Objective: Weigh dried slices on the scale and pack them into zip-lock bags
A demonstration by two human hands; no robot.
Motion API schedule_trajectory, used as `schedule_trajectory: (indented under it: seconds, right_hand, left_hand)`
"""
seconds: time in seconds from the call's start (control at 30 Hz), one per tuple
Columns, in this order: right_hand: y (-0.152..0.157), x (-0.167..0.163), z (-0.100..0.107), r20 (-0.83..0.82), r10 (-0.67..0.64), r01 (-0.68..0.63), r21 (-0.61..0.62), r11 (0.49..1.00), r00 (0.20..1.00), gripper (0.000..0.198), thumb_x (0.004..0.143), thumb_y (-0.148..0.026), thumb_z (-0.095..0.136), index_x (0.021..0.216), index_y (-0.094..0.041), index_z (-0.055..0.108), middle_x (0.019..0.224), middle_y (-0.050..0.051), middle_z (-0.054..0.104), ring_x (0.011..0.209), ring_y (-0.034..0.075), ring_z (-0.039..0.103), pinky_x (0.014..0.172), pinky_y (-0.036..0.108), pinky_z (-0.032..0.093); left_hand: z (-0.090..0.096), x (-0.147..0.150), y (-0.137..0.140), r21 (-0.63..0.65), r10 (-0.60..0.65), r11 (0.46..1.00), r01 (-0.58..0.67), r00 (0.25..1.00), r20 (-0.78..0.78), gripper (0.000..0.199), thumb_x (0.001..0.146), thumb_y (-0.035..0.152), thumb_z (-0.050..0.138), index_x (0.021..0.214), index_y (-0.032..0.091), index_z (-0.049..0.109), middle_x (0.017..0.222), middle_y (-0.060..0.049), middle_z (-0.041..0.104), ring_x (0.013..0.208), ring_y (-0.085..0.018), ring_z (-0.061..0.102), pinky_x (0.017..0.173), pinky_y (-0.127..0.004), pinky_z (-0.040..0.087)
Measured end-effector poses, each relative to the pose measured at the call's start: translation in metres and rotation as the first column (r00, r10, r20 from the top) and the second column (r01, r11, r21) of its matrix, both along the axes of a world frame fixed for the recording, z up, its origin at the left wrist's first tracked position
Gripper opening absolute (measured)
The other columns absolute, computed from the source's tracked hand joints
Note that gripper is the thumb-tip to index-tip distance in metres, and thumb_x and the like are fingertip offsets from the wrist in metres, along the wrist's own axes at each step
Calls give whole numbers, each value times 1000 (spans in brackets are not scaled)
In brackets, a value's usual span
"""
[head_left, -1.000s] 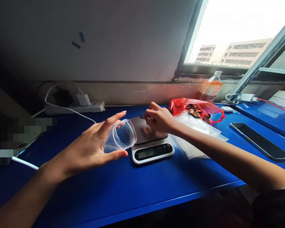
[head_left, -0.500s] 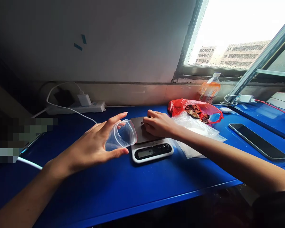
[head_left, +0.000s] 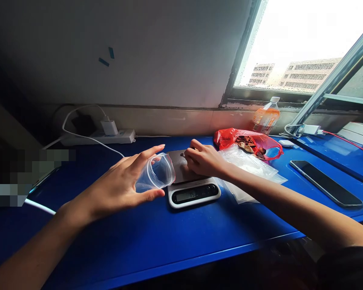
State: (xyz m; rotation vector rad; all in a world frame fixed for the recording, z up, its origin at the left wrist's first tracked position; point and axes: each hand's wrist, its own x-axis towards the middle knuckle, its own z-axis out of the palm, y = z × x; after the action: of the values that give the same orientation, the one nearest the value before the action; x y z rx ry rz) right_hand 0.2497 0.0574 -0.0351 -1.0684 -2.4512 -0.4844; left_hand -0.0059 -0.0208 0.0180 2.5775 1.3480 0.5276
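Observation:
My left hand (head_left: 122, 175) is curved around a clear zip-lock bag (head_left: 143, 180), its mouth held wide toward the right. Thumb and fingers stretch along the bag's sides. Just right of it, my right hand (head_left: 204, 160) is closed over the metal plate of a white kitchen scale (head_left: 174, 201). A small dark piece (head_left: 182, 154) shows by its fingertips; what the fingers pinch is mostly hidden. The scale's display is dim and hard to read. Behind the right forearm lie flat clear plastic bags (head_left: 242, 195).
A red plastic bag (head_left: 225, 137) with dried brown pieces (head_left: 245, 144) sits at the back, before an orange drink bottle (head_left: 266, 117). A phone (head_left: 326, 183) lies at right. At back left are a power strip (head_left: 97, 139) and white cable (head_left: 87, 139). The blue table's front edge (head_left: 218, 254) is near.
My right hand has shifted slightly right over the scale plate, still closed. The left hand keeps the bag mouth wide in nearly the same place. The display looks dimmer.

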Motion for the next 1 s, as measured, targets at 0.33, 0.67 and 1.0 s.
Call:
schedule_trajectory:
  seconds: [0.33, 0.67, 1.0]
  right_hand:
    - [-14, 21, -5, -70, 26, -31, -70, 997, 997, 22, 89, -21, 47, 76, -16, 64, 78, 5, 51, 66, 12, 41, 58, 25, 26]
    - [-14, 26, -2, -216, -14, -7, -97, 995, 976, 30, 87, -19, 49, 62, -14, 65, 74, 4, 46, 60, 10, 39, 56, 24, 30]
    - [-18, 22, 1, -392, 61, -81, -34, 996, 918, 23, 85, -17, 55, 72, -16, 73, 74, 3, 50, 59, 9, 44, 56, 24, 36]
  left_hand:
    - [-8, -7, 6, 27, 10, 1000, -10, 1000, 12, 87, 79, 66, 60, 150, 37, 20, 133, -7, 57, 113, -30, 58, 91, -44, 48]
    - [-12, -9, 9, -5, 16, 1000, -16, 1000, 22, 84, 79, 64, 61, 149, 37, 23, 131, -8, 59, 117, -34, 54, 86, -41, 47]
    - [-12, -7, 10, -67, 68, 996, -62, 994, 88, 86, 76, 65, 62, 148, 41, 22, 133, -6, 58, 114, -34, 56, 72, -33, 51]
